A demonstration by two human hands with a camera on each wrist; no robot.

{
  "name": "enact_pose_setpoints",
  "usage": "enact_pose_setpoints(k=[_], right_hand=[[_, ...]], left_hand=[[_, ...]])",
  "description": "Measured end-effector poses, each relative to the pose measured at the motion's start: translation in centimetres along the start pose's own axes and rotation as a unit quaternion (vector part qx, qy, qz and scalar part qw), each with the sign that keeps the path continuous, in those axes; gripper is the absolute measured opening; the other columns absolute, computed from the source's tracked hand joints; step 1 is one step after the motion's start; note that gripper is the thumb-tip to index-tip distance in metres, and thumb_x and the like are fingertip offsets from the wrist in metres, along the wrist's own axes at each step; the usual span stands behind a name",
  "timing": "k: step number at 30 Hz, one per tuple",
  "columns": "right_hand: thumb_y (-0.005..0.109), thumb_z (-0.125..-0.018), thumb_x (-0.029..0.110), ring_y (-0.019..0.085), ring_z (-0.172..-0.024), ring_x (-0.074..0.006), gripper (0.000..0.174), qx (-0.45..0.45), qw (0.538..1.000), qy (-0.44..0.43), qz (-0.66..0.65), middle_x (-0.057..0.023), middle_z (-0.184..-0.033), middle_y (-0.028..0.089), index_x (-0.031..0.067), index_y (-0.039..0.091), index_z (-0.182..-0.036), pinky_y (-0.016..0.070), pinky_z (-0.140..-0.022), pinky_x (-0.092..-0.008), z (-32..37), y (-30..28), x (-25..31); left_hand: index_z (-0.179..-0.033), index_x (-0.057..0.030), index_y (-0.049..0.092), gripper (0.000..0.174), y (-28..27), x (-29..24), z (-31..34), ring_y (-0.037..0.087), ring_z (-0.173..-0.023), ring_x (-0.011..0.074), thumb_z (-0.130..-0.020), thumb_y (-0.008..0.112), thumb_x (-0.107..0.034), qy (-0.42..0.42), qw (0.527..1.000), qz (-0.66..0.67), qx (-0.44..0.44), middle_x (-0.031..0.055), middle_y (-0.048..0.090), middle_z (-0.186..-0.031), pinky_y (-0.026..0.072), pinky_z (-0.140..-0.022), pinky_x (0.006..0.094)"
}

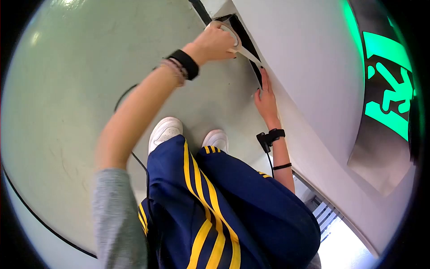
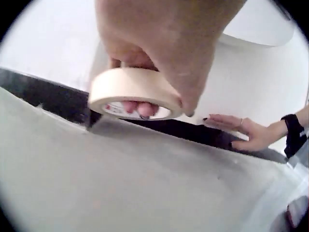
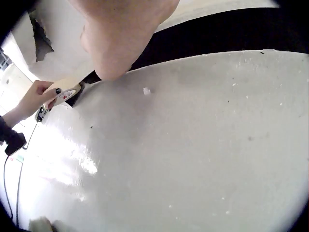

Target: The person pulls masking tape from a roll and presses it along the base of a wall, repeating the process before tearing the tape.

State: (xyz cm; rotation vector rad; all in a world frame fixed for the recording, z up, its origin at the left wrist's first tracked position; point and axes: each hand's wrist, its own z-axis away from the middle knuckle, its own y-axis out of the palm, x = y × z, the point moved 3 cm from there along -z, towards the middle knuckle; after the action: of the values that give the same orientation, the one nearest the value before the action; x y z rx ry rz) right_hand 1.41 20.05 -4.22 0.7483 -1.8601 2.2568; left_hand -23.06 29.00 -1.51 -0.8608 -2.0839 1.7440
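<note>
A roll of cream masking tape (image 1: 230, 35) (image 2: 130, 87) (image 3: 66, 95) is gripped by my left hand (image 1: 214, 43) (image 2: 161, 34) (image 3: 33, 100), with fingertips showing through its core in the left wrist view. From the roll a strip of tape (image 1: 249, 55) runs along the foot of the white wall toward my right hand (image 1: 267, 101) (image 2: 253, 135) (image 3: 118, 41). That hand lies with its fingers extended against the wall's lower edge, its fingertips by the strip's end. Beside both hands is a dark band (image 1: 245, 36) (image 2: 48, 96) (image 3: 227, 34) between wall and floor.
Pale grey floor (image 1: 76, 89) spreads left of the wall (image 1: 295, 67). My white shoes (image 1: 165, 131) and navy trousers with yellow stripes (image 1: 264, 210) are below the hands. A black cable (image 1: 142, 165) hangs by my left arm. A green lit sign (image 1: 387, 85) is at the right.
</note>
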Motion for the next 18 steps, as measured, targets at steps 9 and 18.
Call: enact_pose_setpoints(k=[9, 18], right_hand=[[0.045, -0.083, -0.004, 0.030, -0.136, -0.0299, 0.069, -0.032, 0.998, -0.055, 0.023, -0.0104, -0.149, 0.031, 0.0093, 0.021, -0.147, 0.0322, -0.109, -0.0369, 0.1, 0.0, -0.1], [0.044, -0.083, -0.003, 0.029, -0.137, -0.0294, 0.069, 0.009, 1.000, -0.011, 0.026, -0.0098, -0.150, 0.029, 0.0093, 0.022, -0.147, 0.0330, -0.108, -0.0365, 0.1, 0.5, -0.9]], left_hand=[[-0.092, -0.0095, 0.057, 0.015, 0.3, 2.1, 3.7, 0.059, -0.093, 0.0191, -0.078, 0.061, -0.008, 0.245, 0.957, -0.083, 0.129, 0.0071, 0.062, -0.083, 0.0475, -0.091, 0.0344], [-0.097, -0.0060, 0.052, 0.023, 0.8, 0.1, 2.8, 0.059, -0.079, 0.0166, -0.084, 0.063, -0.022, 0.110, 0.977, -0.180, 0.005, 0.0008, 0.059, -0.074, 0.0496, -0.070, 0.0269]])
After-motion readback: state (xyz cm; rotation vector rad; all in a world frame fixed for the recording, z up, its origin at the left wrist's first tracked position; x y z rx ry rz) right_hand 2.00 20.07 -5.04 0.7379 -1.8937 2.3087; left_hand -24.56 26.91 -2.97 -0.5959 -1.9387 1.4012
